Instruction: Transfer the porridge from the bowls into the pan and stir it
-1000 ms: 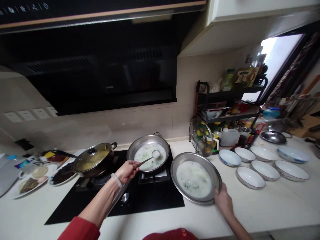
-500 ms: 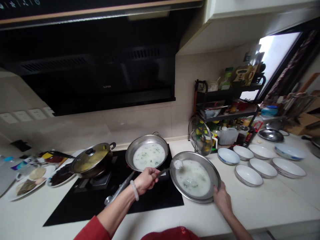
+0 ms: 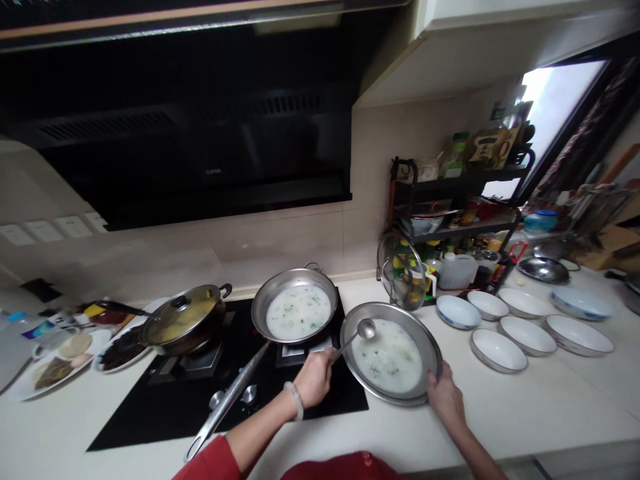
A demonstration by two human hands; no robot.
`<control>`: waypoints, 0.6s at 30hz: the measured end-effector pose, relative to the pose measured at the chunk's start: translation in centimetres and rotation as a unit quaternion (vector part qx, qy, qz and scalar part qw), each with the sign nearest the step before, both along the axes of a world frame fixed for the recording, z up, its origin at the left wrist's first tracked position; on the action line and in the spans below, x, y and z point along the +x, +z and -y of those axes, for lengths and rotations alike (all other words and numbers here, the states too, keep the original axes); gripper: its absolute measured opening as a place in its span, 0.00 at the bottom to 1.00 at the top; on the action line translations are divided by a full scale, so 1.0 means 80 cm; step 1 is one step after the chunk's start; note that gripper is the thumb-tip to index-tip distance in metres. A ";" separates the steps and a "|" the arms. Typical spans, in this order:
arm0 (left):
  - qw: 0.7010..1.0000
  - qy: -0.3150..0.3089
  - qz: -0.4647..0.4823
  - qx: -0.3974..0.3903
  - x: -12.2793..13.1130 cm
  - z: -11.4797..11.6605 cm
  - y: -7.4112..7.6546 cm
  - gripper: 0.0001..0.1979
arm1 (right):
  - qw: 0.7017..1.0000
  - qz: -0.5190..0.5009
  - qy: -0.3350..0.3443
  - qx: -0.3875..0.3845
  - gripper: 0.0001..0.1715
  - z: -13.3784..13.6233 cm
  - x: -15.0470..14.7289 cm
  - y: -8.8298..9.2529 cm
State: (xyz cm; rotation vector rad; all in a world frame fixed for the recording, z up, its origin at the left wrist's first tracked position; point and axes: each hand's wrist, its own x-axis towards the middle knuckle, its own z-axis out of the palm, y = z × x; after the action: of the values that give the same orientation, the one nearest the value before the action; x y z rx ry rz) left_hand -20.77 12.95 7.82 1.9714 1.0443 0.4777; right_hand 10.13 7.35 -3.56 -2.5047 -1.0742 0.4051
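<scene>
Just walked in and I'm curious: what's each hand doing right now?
Left hand: closed, holding the ladle by its handle.
Right hand: closed on the rim of the metal basin.

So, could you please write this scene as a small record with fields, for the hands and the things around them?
Left hand: holds a ladle, its scoop over the basin
Right hand: grips the basin's rim, at its right side
Basin contents: white liquid with green bits
Open pan: on the black cooktop, left of the basin, similar contents
Lidded pan: farther left
Seven bowls: on the counter, right of the basin
Glass lid: upright, beside the rack
</scene>
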 end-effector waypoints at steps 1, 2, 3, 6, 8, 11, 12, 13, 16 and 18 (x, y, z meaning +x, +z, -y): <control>0.999 0.040 0.009 -0.004 -0.002 -0.005 0.004 0.12 | 1.000 0.003 0.000 -0.001 0.32 0.000 0.000 0.000; 0.996 0.080 0.023 -0.019 -0.006 -0.010 0.009 0.11 | 1.000 0.005 0.000 -0.002 0.32 0.000 0.000 0.000; 0.992 0.110 0.040 -0.045 -0.011 -0.015 0.015 0.11 | 1.000 0.006 0.000 -0.002 0.32 0.000 -0.001 0.001; 0.966 0.159 0.127 -0.158 -0.039 -0.034 0.038 0.15 | 1.000 -0.001 -0.003 -0.004 0.32 0.000 -0.003 0.006; 0.956 0.183 0.155 -0.168 -0.067 -0.047 0.055 0.19 | 1.000 -0.007 -0.003 -0.004 0.31 0.001 -0.004 0.009; 0.960 0.242 0.096 -0.100 -0.112 -0.063 0.074 0.16 | 1.000 -0.003 -0.005 0.000 0.32 0.001 -0.004 0.009; 0.962 0.252 0.069 -0.073 -0.126 -0.066 0.078 0.14 | 1.000 -0.001 -0.005 0.001 0.32 0.001 -0.004 0.007; 0.964 0.259 0.035 -0.047 -0.139 -0.068 0.080 0.12 | 1.000 0.001 -0.005 0.002 0.32 0.000 -0.004 0.006; 0.964 0.259 -0.061 0.014 -0.167 -0.068 0.080 0.09 | 1.000 0.004 -0.007 0.005 0.32 0.000 -0.003 0.002; 0.960 0.257 -0.099 0.042 -0.178 -0.066 0.073 0.09 | 1.000 0.008 -0.008 0.008 0.32 0.000 -0.003 0.001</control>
State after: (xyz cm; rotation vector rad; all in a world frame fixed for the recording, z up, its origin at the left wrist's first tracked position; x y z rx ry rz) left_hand -35.04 18.27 13.65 1.8352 1.7040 0.6170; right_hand 9.91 7.37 -3.50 -2.5054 -1.0600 0.3707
